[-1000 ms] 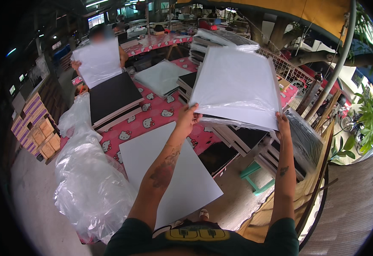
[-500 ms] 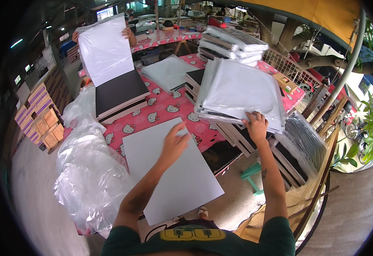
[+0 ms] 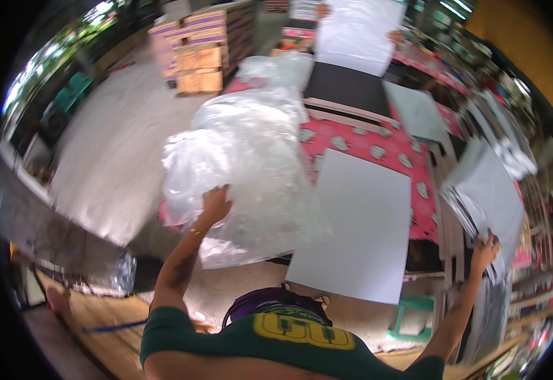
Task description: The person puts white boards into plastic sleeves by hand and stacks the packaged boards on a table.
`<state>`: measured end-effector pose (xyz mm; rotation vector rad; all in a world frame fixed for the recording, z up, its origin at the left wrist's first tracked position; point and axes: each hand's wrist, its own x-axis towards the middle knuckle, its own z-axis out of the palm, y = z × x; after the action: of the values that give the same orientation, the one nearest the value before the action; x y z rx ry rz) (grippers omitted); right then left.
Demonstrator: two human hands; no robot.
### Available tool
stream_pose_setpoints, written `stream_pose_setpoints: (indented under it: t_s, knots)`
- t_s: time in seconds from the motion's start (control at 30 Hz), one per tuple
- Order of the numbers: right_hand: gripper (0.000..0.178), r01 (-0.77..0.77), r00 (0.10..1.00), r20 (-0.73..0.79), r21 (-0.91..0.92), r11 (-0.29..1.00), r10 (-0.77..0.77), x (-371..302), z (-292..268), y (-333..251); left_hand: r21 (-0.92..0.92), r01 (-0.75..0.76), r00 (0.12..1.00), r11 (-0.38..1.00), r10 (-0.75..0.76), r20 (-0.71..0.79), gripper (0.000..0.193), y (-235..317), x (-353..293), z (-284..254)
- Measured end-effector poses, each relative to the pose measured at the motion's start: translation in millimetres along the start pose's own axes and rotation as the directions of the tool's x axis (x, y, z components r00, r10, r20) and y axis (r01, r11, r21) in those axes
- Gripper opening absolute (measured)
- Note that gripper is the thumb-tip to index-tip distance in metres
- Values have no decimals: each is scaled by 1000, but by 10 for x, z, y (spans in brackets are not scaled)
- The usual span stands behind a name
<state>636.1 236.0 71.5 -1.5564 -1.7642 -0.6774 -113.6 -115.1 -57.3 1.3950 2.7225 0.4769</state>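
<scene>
Your left hand (image 3: pixel 216 204) is on the heap of clear plastic (image 3: pixel 251 152), fingers pointing forward; I cannot tell whether they grip any of it. Your right hand (image 3: pixel 485 251), well apart, touches the near edge of the plastic-wrapped stack (image 3: pixel 495 196) with bent fingers, and its grip cannot be told either. Between your 2 hands, a large white board (image 3: pixel 358 228) lies partly on the pink patterned cloth (image 3: pixel 374 142). Beyond it, a co-worker's 2 hands (image 3: pixel 395 37) hold up a white sheet (image 3: pixel 358 31) behind black boards (image 3: pixel 346 85).
</scene>
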Motion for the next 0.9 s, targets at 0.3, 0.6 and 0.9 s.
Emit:
stream_pose_setpoints:
  t_s: [0.3, 0.6, 0.9]
  knots:
    - [51, -917, 353, 678, 113, -383, -645, -1586, -484, -4194, -586, -676, 715, 446, 590, -376, 33, 2226, -332, -487]
    - [19, -754, 266, 934, 47, -656, -240, -1522, -160, -3335, -629, -121, 989, 768, 151, -7, 35, 2092, -427, -581]
    - [33, -816, 311, 899, 86, -572, -309, -1919, -705, -3719, -635, -504, 832, 586, 527, -175, 38, 2585, -724, -343]
